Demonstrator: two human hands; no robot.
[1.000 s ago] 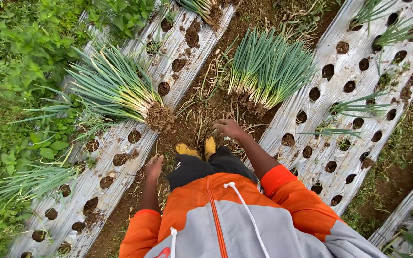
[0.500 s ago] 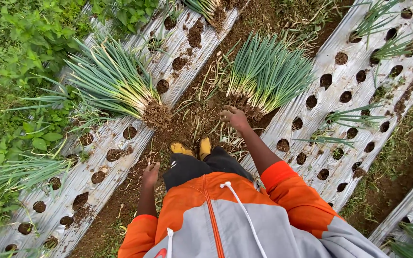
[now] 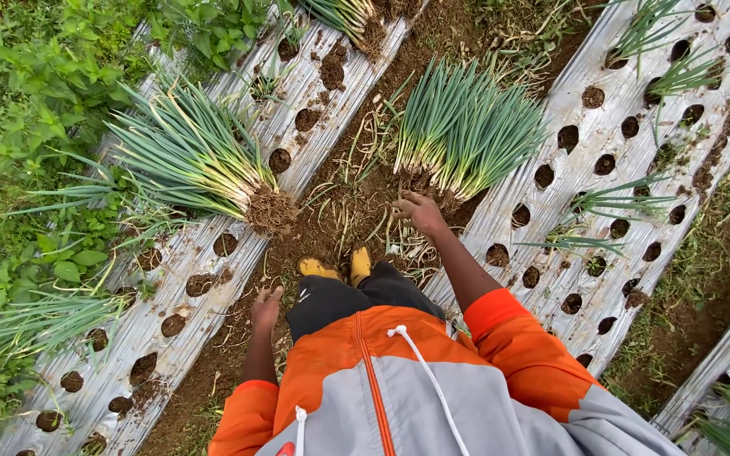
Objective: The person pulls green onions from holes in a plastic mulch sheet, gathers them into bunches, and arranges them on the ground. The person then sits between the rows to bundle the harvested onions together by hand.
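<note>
**A:** What surrounds the person in the furrow?

**B:** Silver plastic mulch sheets (image 3: 171, 338) punched with round planting holes run diagonally on both sides of a strip of brown soil (image 3: 340, 169). A pulled bundle of green onions (image 3: 466, 127) lies in the upper centre of the frame, leaves fanned upward, muddy roots toward the person. A second bundle (image 3: 187, 156) rests across the left sheet at upper left, its root clump (image 3: 270, 211) caked with earth. Leafy weeds (image 3: 35, 101) crowd the left edge. A few thin onion plants (image 3: 627, 198) stand in holes on the right sheet (image 3: 585, 152).

**A:** Anything between the hands and the onions?

**B:** Dry stalks and loose roots (image 3: 356, 215) litter the soil; two yellow boot toes (image 3: 337, 267) show at centre.

**A:** And the hands?

**B:** The right hand (image 3: 420, 211), arm stretched forward from an orange sleeve (image 3: 517, 338), sits at the root end of the central bundle, fingers curled down over the roots. Whether it actually grips them, I cannot tell. The left hand (image 3: 266, 308) hangs low at lower centre-left by the edge of the left sheet, fingers loosely open, holding nothing.

**A:** Textures?

**B:** Crinkled reflective film, crumbly soil, smooth tubular leaves, a grey-and-orange jacket (image 3: 433, 397) with white drawcords.
</note>
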